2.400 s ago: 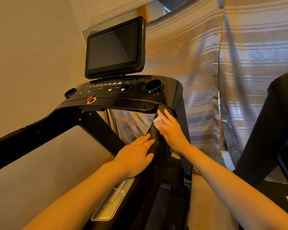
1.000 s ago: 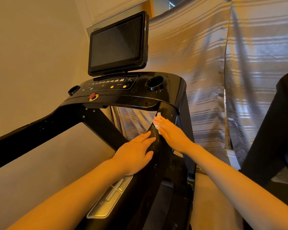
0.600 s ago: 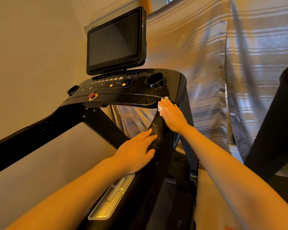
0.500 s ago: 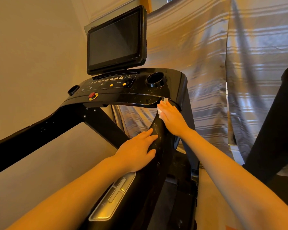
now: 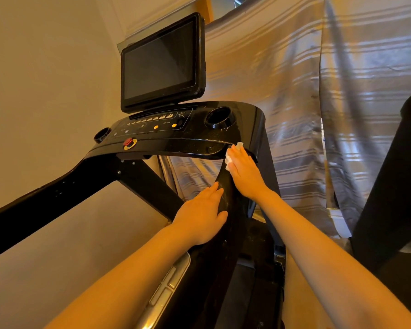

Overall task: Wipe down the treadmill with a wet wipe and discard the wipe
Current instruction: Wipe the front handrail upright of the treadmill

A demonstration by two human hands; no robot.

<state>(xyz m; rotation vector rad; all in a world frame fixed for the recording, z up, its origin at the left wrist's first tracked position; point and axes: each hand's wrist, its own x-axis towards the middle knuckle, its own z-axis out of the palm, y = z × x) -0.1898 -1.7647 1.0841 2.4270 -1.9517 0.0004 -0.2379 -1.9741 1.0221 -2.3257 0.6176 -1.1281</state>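
Hands work on a black treadmill (image 5: 223, 269), both resting on its right handrail (image 5: 226, 200) where that rail climbs to the console (image 5: 190, 141). The right hand (image 5: 246, 175) lies flat, palm down, its fingers (image 5: 237, 154) stretched straight and pressing a white wet wipe (image 5: 228, 159) against the top of the rail, right under the console's front edge. Only crumpled bits of the wipe show, past the fingertips and along their left side; the rest is hidden beneath the palm. The left hand (image 5: 201, 216) sits lower on the same rail, just behind the right one and apart from it, its fingers (image 5: 211, 192) laid loosely open over the glossy surface with the thumb hooked round the rail's inner side, holding nothing else.

Ahead of the right fingers, a round cup holder (image 5: 218, 118) sinks into the console. Farther left of them are a row of small buttons (image 5: 156, 127) and a red stop knob (image 5: 128, 142), with a dark screen (image 5: 160, 61) standing above. Striped grey curtains (image 5: 342, 103) hang beyond the machine. A silver grip plate (image 5: 166, 288) sits on the rail below the left wrist.
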